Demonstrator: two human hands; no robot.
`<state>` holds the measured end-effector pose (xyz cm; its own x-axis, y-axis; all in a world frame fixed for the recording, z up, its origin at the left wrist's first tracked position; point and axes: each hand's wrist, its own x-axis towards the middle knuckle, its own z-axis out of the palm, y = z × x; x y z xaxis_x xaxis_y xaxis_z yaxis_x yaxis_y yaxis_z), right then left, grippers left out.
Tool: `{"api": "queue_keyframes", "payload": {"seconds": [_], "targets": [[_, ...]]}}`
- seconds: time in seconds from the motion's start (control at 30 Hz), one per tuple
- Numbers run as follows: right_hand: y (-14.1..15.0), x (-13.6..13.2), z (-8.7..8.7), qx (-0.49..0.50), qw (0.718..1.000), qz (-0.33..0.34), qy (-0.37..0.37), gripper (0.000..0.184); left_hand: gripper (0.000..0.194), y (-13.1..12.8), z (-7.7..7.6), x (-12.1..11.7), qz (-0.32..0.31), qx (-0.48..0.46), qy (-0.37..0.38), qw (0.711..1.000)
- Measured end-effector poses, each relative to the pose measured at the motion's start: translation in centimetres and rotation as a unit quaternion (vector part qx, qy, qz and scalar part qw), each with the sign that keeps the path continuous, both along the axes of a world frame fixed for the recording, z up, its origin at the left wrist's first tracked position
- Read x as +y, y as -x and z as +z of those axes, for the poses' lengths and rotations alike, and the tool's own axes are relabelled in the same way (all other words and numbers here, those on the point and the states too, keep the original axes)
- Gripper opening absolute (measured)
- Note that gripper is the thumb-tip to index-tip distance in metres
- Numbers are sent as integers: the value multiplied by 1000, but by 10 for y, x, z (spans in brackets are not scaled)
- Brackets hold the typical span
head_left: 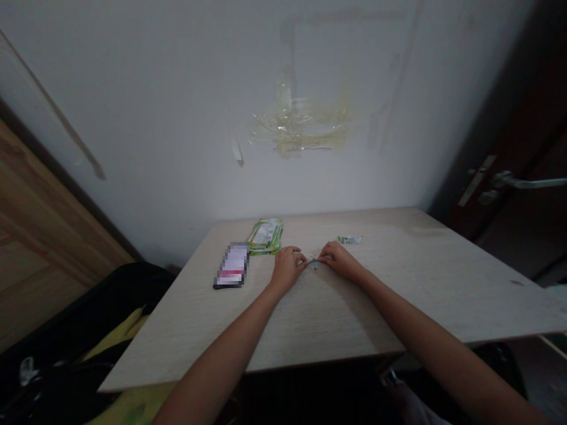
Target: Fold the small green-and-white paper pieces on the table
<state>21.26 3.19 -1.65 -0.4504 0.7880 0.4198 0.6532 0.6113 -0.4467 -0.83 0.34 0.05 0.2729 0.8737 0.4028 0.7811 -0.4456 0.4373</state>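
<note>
Both hands meet over the middle of the table, pinching a small, pale green-and-white wrapper piece (313, 264) between them. My left hand (289, 264) grips its left side with thumb and fingertips. On the opposite side, my right hand (337, 260) is closed on the wrapper's edge. What the wrapper piece holds, if anything, is too small to make out. A stack of green-and-white packets (266, 235) lies just beyond my left hand. Past my right hand rests a narrow green-and-white strip (350, 239), apart from the fingers.
A phone (233, 265) with a lit, blurred screen lies left of my left hand on the pale wooden table (190, 336). The wall (177, 118) with old tape rises behind. A dark door (522, 236) with a metal handle stands at right.
</note>
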Motion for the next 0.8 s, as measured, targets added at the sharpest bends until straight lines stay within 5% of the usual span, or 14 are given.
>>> {"api": "queue_keyframes", "payload": {"seconds": [0.8], "targets": [[17,2,-17,-63,990,-118,-48,21,16,-10,-12,4,75,3,11,997]]}}
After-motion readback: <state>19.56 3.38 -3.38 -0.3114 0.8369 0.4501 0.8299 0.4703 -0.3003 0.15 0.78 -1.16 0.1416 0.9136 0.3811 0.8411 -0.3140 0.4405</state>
